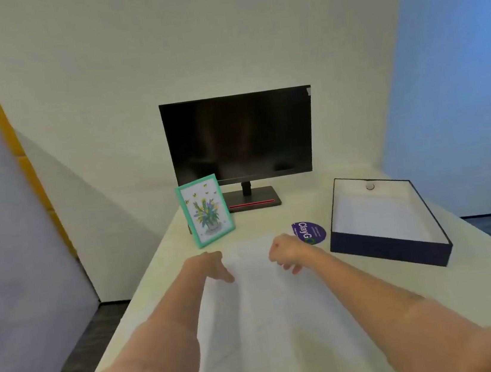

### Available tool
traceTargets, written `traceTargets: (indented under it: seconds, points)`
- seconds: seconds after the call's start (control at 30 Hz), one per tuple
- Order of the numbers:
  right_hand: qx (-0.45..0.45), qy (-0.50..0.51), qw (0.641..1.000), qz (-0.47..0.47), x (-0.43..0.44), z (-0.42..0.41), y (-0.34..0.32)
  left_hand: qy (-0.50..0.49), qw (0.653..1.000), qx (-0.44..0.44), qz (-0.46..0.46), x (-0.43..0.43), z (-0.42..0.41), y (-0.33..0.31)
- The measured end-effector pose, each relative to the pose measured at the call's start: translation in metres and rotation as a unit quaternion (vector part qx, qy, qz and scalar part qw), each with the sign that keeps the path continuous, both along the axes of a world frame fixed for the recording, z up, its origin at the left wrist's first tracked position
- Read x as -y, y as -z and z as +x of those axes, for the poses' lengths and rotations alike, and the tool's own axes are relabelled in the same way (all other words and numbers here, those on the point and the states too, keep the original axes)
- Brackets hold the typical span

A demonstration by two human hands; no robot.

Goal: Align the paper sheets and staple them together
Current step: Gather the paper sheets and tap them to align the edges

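Fingers (227,277) of the left hand (207,264) are lying close together on the paper sheets (263,308), which are resting under and behind them on the table (438,285). Those of the right hand (287,252) are curling; pinching or not, I cannot tell. Uneven pushing is risking a skewed, creased stack.

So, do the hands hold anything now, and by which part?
It cannot be told. The left hand and right hand sit at the far corners of the paper, but blur hides whether either grip closes on it.
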State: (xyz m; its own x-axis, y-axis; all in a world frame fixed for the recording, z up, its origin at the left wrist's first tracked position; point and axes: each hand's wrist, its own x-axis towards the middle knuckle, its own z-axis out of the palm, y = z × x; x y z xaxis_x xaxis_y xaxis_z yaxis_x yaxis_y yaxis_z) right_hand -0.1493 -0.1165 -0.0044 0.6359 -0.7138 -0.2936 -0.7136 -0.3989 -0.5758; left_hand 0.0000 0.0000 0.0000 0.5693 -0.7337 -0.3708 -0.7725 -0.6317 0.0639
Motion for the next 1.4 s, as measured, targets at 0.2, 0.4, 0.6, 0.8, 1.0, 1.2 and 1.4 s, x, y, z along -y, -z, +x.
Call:
traceTargets:
  seconds: [0.2, 0.4, 0.6, 0.8, 1.0, 1.2, 1.4]
  points:
    - [-0.055, 0.044, 0.996, 0.061, -0.014, -0.005, 0.029, -0.006, 0.999, 0.006, 0.049, -0.021, -0.007, 0.028]
    - [-0.11, 0.015, 0.994, 0.025, -0.02, 0.002, 0.044, -0.017, 1.0, 0.016, 0.018, -0.023, -0.006, 0.038]
    - [-0.097, 0.034, 0.993, 0.058, -0.017, 0.01, 0.049, -0.02, 1.0, 0.01, 0.008, -0.024, -0.003, 0.04]
    - [-0.032, 0.072, 0.991, 0.106, -0.017, 0.006, 0.05, -0.043, 0.999, -0.005, -0.013, -0.023, 0.003, 0.04]
    - [0.045, 0.079, 0.968, 0.234, -0.005, -0.008, 0.022, -0.134, 0.979, -0.003, -0.152, -0.02, 0.027, 0.037]
    - [0.226, 0.156, 0.902, 0.332, 0.014, -0.017, 0.01, -0.159, 0.903, -0.171, -0.361, -0.016, 0.055, 0.029]
    - [0.242, 0.168, 0.861, 0.415, 0.01, -0.024, 0.035, -0.258, 0.815, -0.239, -0.46, -0.004, 0.047, 0.026]
